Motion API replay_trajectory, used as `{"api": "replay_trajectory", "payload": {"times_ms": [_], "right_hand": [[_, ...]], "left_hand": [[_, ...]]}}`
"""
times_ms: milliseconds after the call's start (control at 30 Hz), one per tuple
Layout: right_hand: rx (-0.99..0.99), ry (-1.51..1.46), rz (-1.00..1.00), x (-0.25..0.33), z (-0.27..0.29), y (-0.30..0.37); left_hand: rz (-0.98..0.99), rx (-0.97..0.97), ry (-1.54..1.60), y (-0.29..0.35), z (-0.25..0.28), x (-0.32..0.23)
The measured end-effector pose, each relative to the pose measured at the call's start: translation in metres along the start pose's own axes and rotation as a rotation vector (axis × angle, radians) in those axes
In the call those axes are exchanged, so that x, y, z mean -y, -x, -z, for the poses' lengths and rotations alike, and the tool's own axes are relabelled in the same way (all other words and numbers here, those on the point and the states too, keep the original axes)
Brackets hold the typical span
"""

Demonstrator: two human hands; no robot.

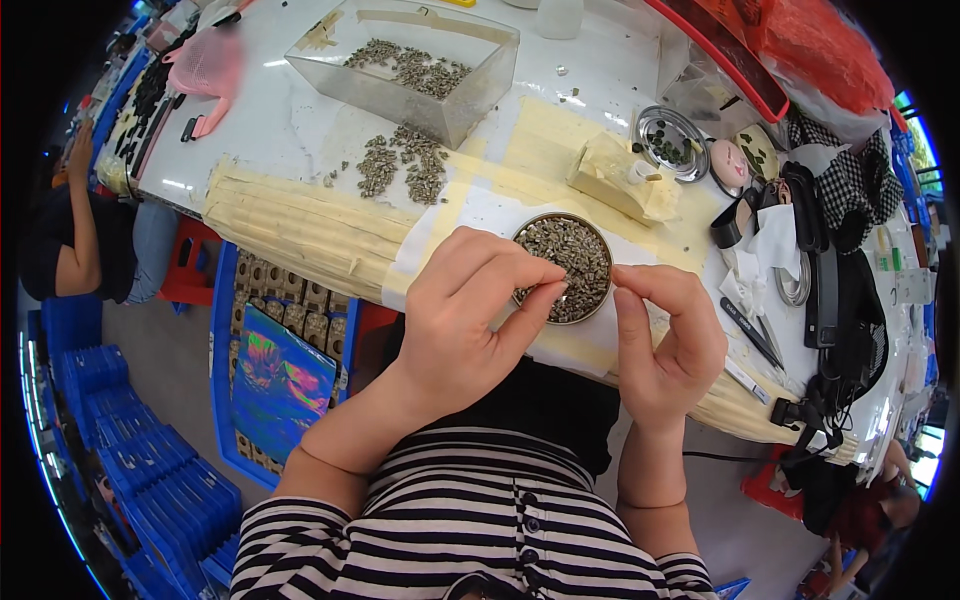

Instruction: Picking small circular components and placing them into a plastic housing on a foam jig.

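Observation:
A round tin [611, 262] full of small metallic pieces [570, 248] sits at the table's near edge between my hands. My left hand [468, 315] reaches over the tin's left side, thumb and forefinger pinched together above the pieces. Whatever lies in that pinch is too small to name. At the tin's right rim is my right hand [672, 345], its thumb and forefinger drawn close together and the other fingers curled. I cannot make out what it holds, if anything. White paper [490, 212] lies under the tin.
A clear box [465, 125] holds more metal pieces, with loose piles [415, 165] before it. Right of the tin are a yellow taped block [622, 180], a silver dish [672, 172], tweezers [752, 332] and black straps [822, 285]. A blue crate [225, 400] stands below left; people sit at both sides.

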State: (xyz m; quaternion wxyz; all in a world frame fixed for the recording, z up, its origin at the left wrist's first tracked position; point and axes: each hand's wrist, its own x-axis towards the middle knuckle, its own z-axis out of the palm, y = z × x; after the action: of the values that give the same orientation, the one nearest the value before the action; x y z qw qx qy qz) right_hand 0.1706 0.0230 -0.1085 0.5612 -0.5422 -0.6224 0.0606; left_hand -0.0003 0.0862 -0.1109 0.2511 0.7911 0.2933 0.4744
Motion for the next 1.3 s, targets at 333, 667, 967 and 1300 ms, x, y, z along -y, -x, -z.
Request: {"api": "replay_trajectory", "payload": {"times_ms": [333,667,967,1300], "right_hand": [[0.076,0.038,-0.106,0.000,-0.001,0.001],[0.109,0.021,-0.043,-0.002,0.000,-0.001],[0.045,0.085,0.034,-0.003,-0.002,0.000],[0.028,0.128,0.051,0.000,-0.005,0.003]], "left_hand": [[-0.098,-0.029,-0.082,-0.008,-0.005,0.004],[-0.175,-0.007,-0.089,-0.011,-0.014,0.000],[-0.176,-0.012,-0.145,-0.011,-0.013,-0.006],[-0.135,0.013,-0.170,-0.010,-0.012,-0.008]]}}
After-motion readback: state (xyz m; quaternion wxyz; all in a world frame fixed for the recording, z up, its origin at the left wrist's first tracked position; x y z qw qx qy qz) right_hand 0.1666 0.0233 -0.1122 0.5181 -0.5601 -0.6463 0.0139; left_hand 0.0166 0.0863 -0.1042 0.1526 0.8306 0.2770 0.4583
